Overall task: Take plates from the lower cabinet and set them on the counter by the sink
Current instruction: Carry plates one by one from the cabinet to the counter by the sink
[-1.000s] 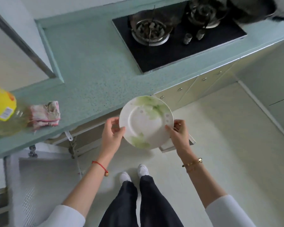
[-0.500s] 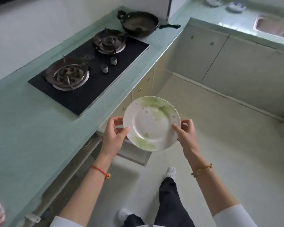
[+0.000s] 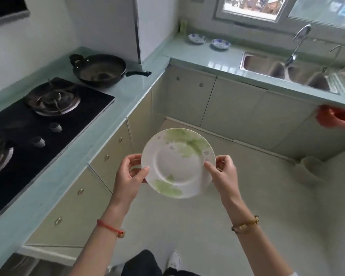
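Note:
A white plate with green leaf prints is held level in front of me, over the floor. My left hand grips its left rim and my right hand grips its right rim. The steel double sink with its tap is set in the pale green counter at the far right, under the window. Two small blue-patterned dishes rest on that counter left of the sink.
A black gas hob lies in the left counter, with a dark wok beyond it. Cream cabinet doors line both counters. An orange bag hangs at the right. An open lower cabinet door is at bottom left.
The view has swung right, from the left counter and hob toward the sink corner. Both hands have kept hold of the plate and carried it along.

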`<state>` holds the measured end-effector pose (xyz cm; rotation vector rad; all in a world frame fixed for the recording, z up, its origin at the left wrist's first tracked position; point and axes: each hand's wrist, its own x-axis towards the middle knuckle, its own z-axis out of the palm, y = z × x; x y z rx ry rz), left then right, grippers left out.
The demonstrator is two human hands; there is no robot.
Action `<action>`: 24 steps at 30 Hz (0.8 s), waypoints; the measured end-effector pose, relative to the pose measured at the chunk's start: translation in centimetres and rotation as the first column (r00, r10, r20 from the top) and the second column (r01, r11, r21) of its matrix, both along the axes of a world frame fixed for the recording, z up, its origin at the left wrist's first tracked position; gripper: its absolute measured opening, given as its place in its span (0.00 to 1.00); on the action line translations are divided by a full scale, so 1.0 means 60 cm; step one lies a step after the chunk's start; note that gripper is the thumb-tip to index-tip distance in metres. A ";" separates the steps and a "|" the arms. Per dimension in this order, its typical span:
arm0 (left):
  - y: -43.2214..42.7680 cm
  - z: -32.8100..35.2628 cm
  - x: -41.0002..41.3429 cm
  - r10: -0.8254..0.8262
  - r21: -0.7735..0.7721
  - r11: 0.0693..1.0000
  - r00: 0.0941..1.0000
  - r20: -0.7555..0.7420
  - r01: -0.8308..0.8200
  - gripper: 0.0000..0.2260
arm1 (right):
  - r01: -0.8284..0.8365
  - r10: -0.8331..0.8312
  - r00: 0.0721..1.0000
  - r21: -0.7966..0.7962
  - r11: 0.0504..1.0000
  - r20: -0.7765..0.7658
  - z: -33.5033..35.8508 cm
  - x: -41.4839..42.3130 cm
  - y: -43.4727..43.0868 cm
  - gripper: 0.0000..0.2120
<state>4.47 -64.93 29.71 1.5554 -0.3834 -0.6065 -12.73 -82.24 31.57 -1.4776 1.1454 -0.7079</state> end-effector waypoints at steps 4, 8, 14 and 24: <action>-0.112 0.014 0.031 -0.020 0.004 1.000 1.000 0.018 0.020 0.15 | 0.019 -0.019 1.000 0.008 1.000 0.016 0.005 0.023 -0.103 0.08; -0.233 0.020 0.076 -0.047 0.000 0.999 0.998 0.041 0.047 0.15 | 0.049 -0.050 0.998 0.023 0.999 0.035 -0.003 0.060 -0.216 0.09; -0.426 0.023 0.183 -0.100 0.000 0.995 0.993 0.063 0.101 0.15 | 0.102 -0.103 0.994 0.038 0.994 0.033 -0.011 0.155 -0.395 0.08; -0.784 0.072 0.391 -0.255 0.043 0.967 0.965 0.062 0.252 0.18 | 0.198 -0.205 0.976 -0.086 0.976 -0.074 0.012 0.334 -0.717 0.09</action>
